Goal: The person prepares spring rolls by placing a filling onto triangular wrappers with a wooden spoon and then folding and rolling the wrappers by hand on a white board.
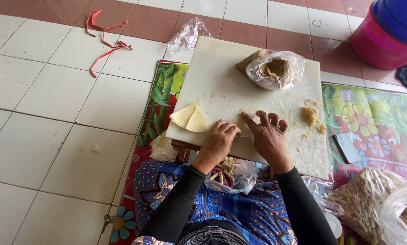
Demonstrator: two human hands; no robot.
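Black-sleeved, our left hand (219, 139) and right hand (268, 134) pressed flat, gripping nothing, rolling a pale pastry sheet (245, 125) on the white plastic cutting board (221, 81).

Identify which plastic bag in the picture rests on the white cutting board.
The clear bag of brown filling at the white board's far edge. The others lie on the floor, lap or mat.

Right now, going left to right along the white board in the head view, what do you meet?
Folded pastry sheets → left hand → right hand → lump of filling → flat scraper on the flowered mat, just past the white board.
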